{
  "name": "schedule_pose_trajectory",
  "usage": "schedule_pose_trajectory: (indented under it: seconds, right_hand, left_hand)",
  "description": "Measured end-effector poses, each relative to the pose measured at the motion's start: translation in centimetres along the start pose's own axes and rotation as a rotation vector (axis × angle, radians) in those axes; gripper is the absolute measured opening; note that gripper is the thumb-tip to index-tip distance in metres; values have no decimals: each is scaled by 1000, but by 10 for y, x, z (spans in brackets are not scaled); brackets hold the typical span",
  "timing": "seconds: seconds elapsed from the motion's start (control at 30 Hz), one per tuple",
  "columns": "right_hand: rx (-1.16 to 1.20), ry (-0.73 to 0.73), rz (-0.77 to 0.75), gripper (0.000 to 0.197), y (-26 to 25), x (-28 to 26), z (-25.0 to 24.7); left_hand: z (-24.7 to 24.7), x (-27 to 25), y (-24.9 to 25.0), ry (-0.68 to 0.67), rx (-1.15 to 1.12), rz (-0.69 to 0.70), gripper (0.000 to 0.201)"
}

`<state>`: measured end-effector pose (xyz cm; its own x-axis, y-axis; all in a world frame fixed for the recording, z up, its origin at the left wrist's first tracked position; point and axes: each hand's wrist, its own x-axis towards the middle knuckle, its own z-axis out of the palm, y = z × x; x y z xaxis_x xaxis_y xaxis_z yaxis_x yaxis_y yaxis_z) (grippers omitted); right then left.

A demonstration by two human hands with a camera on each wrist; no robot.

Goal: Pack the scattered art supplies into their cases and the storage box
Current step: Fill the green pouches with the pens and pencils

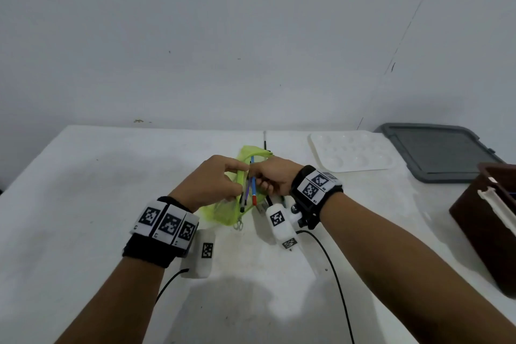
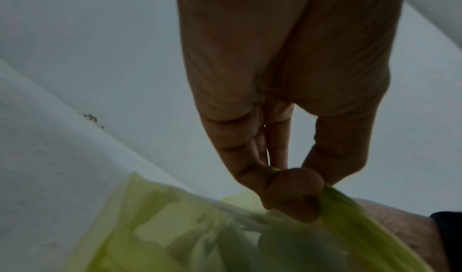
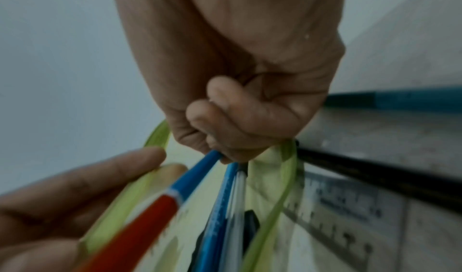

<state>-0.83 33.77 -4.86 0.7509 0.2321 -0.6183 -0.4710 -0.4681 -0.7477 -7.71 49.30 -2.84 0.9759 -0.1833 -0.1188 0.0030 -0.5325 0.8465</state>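
The right hand (image 1: pixel 275 176) is clamped on a bundle of pens (image 1: pixel 249 187), feeding them into the green mesh pouch (image 1: pixel 229 211) at table centre. At its nine o'clock, the left hand (image 1: pixel 215 181) pinches the pouch's rim, holding the mouth apart. The risk, as I judge it: pen tips snag the mesh or the rim slips, spilling pens. The palette (image 1: pixel 353 152) and brown storage box (image 1: pixel 491 220) wait toward two and three o'clock.

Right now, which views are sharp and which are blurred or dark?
Head view: sharp and evenly lit, with a soft shadow on the table near the arms. Left wrist view: dim; the green pouch is soft. Right wrist view: blurred most, the pens smeared in the right hand.
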Motion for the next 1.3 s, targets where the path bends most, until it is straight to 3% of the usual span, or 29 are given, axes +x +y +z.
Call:
schedule_pose_trajectory:
  seconds: [0.3, 0.4, 0.67, 0.8, 0.9, 1.07, 1.3]
  right_hand:
    - [126, 49, -125, 14, -4, 2, 10]
    - [171, -8, -207, 15, -5, -6, 6]
    - [-176, 154, -191, 13, 8, -21, -33]
    - [-494, 112, -124, 25, 20, -21, -28]
    - [-620, 86, -106, 21, 23, -21, -18]
    - [-609, 77, -128, 24, 8, -23, -18]
    - [-480, 304, -158, 12, -23, 13, -28]
  left_hand:
    - [-1, 4, -4, 56, -21, 34, 51]
    - [-1, 5, -6, 87, -37, 45, 54]
    - [-7, 6, -14, 229, -80, -19, 45]
    - [-15, 8, -20, 325, -136, -40, 43]
    - [-22, 8, -24, 364, -148, -43, 44]
    - [-31, 6, -27, 395, -153, -56, 44]
    - [-27, 2, -29, 375, -160, -74, 43]
